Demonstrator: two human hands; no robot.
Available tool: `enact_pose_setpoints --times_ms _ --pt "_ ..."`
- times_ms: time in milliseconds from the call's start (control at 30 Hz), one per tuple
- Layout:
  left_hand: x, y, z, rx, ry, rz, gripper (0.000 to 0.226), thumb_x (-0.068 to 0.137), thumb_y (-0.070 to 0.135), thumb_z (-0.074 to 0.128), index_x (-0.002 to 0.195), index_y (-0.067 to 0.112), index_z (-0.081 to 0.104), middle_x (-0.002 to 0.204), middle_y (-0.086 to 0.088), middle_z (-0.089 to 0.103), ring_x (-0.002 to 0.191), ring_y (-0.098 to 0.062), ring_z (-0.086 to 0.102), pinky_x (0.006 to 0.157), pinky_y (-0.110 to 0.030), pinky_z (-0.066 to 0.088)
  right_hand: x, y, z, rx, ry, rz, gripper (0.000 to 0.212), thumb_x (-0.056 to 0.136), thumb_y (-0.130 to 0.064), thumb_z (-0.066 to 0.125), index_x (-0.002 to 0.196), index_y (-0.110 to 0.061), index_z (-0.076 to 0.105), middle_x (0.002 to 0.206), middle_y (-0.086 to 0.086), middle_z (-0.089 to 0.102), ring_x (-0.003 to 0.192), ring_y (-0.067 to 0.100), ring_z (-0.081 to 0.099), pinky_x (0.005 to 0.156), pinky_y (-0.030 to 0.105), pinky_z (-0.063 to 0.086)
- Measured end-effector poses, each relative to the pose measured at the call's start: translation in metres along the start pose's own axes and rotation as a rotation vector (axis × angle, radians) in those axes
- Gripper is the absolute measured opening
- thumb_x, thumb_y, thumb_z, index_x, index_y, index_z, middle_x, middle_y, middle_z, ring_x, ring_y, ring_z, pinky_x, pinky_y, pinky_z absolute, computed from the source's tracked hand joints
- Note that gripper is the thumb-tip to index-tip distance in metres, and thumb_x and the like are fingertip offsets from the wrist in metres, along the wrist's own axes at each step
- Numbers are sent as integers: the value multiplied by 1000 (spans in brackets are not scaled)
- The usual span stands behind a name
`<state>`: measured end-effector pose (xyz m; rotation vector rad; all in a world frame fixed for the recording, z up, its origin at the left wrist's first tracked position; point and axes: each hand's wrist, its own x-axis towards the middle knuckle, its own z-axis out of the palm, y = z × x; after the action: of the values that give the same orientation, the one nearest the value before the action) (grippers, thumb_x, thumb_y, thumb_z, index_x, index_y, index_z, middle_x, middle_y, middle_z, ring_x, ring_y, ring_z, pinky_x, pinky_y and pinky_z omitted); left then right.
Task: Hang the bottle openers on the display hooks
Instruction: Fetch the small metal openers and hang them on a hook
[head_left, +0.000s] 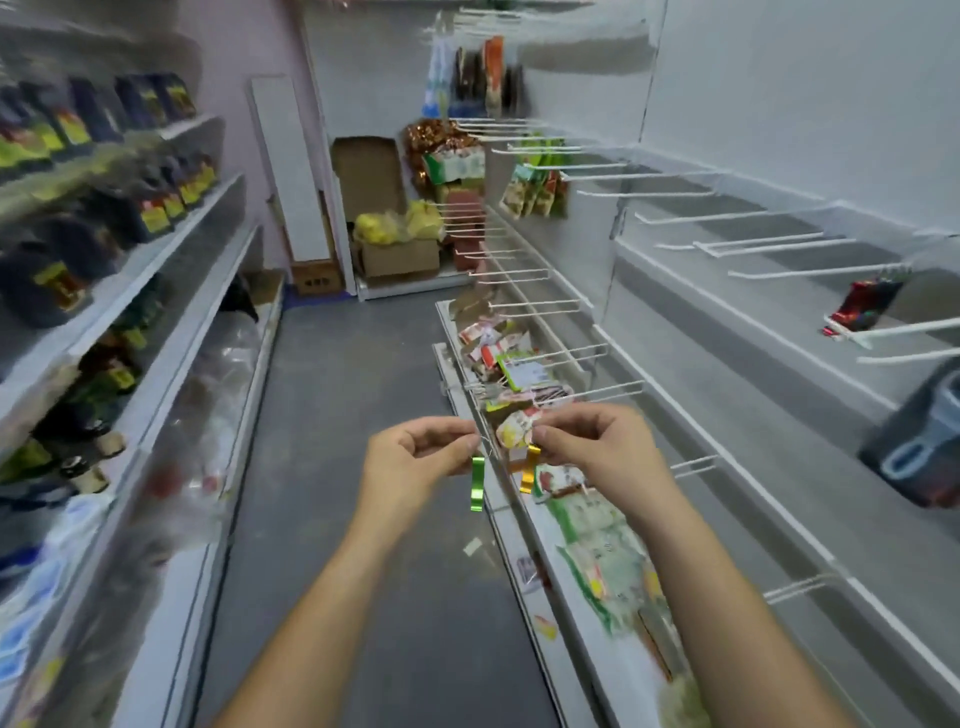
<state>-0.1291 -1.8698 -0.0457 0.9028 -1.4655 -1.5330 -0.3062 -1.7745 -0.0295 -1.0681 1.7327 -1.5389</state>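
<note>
Head view – Asker: What are the fingers doing?

Describer: The fingers (460, 441) of the left hand (415, 457) are curled in a pinch on the top end of a green bottle opener (478, 491), which dangles straight down below them. The right hand (592, 447) pinches a gold bottle opener (527, 473) the same way. Both hands are held up over the near middle of the aisle, close together but not touching.

Asker: How would these openers handle?

Describer: They look like thin, shiny strips of coloured metal. I judge them light and stiff, not fragile, but smooth enough to slip from a loose pinch. The top end, beside the hanging hole, seems the place to hold, so the hole stays free for the hook. The blur hides whether each has a ring or only a hole.

Asker: Where are the hooks?

Describer: White wire display hooks (696, 464) stick out from the wall panel on the right. The nearest bare one is just right of the right hand, and many more run far along the wall. Neither opener is on a hook yet.

Asker: What surrounds them?

Describer: Below the hooks, a low white shelf (566, 587) carries loose snack packets (597, 545). One hook at the far right holds a dark red packet (867, 304). Left of the aisle, shelves hold dark bottles (156, 213). Grey floor (363, 389) runs to cardboard boxes (400, 254) at the far end.
</note>
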Motion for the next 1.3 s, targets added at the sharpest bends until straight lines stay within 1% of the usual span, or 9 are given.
enact_pose_setpoints --times_ms 100,200,367,500,633,800,967,1200,1300 --pt "50 -7 31 -2 -125 -8 15 79 -2 77 85 11 78 83 -12 78 74 -20 71 77 -34 61 24 10 -25 -22 129 44 7 83 -3 76 85 -9 78 80 15 76 67 15 68 72 43 56" --pt "93 -13 68 -12 -283 -23 13 80 -2 77 90 5 78 85 -10 79 75 -17 72 72 -28 61 40 18 -48 -46 271 77 11 83 -6 78 80 -17 78 74 9 76 65 13 66 72 37 57" --pt "147 -24 124 -27 -607 -31 14 81 -1 76 91 8 77 84 -10 78 75 -17 73 67 -23 58 39 19 -72 -95 575 111 13 84 -9 77 76 -20 78 78 15 75 69 22 67 80 44 58" --pt "162 -24 157 -61 -809 -26 15 80 -5 75 87 9 77 79 -7 78 71 -13 72 65 -21 58 20 14 -73 -109 787 169 12 83 -8 77 78 -18 79 78 9 77 72 24 72 81 43 59" --pt "159 -24 179 -85 -936 -57 14 80 -5 75 93 1 76 82 -11 78 72 -16 72 68 -24 60 0 11 -76 -135 956 183 10 83 -9 78 81 -19 79 74 1 77 68 13 70 74 29 60" --pt "155 -15 186 -36 -991 -25 14 79 4 79 91 12 78 85 -6 79 81 -20 75 77 -29 61 -4 9 -72 -146 962 194 10 84 -10 77 82 -20 78 71 -5 76 66 5 68 65 17 54" --pt "167 -6 180 -26 -998 -2 15 79 5 80 88 16 79 82 -4 78 80 -18 74 77 -30 61 13 3 -74 -187 970 134 9 83 -10 78 83 -20 79 78 1 78 73 13 71 75 28 61" --pt "206 -4 186 -57 -1052 -2 15 79 4 80 92 12 78 86 -4 79 83 -21 75 78 -28 61 42 -11 -72 -281 1027 69 6 85 -14 76 88 -18 79 82 0 77 79 19 73 77 33 62" --pt "223 -3 198 -53 -1103 20 15 80 6 79 90 16 79 84 -3 79 84 -23 76 78 -29 61 55 -19 -72 -266 1102 45 5 85 -13 76 88 -17 79 82 4 77 79 26 73 79 43 62"
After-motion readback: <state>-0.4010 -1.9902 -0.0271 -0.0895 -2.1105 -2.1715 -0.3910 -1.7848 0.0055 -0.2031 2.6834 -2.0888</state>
